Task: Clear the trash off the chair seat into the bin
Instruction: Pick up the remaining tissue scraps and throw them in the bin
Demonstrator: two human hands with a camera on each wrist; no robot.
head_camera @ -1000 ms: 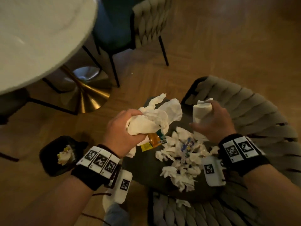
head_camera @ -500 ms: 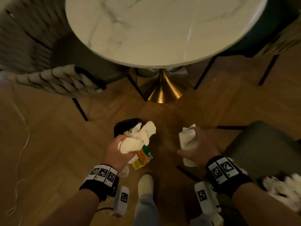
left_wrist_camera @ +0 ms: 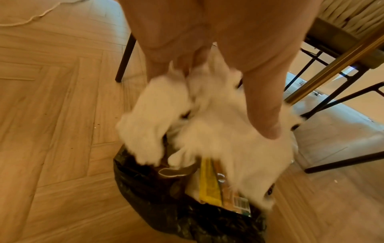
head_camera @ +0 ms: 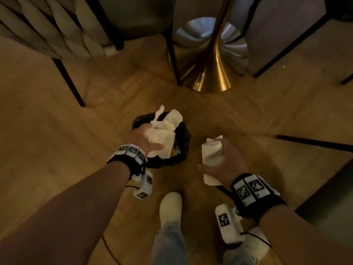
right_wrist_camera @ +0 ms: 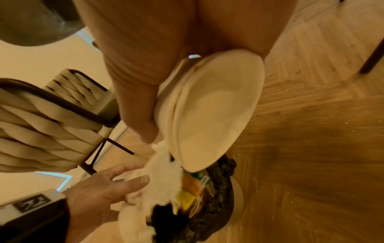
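The bin (head_camera: 184, 139), lined with a black bag, stands on the wooden floor. My left hand (head_camera: 147, 139) is right above it with thumb and fingers stretched out, and the wad of white tissues (head_camera: 164, 131) is slipping from it into the bin (left_wrist_camera: 145, 180). Yellow and orange wrappers (left_wrist_camera: 209, 185) hang under the blurred tissues (left_wrist_camera: 218, 131). My right hand (head_camera: 223, 161) grips a folded white paper plate (head_camera: 212, 153) just right of the bin. From the right wrist the plate (right_wrist_camera: 212, 106) hovers over the bin rim (right_wrist_camera: 220, 189). The chair seat's trash is out of view.
A brass table base (head_camera: 208, 73) rises just beyond the bin. A woven-back chair (head_camera: 47, 31) with black legs (head_camera: 68, 79) stands at the far left. A dark seat edge (head_camera: 334, 197) shows at the right. My white-socked foot (head_camera: 170, 207) is near the bin.
I turned from the chair to the bin. Both hands moved down to it. My left hand's fingers have loosened and the tissue wad is dropping in; the right still holds the plate.
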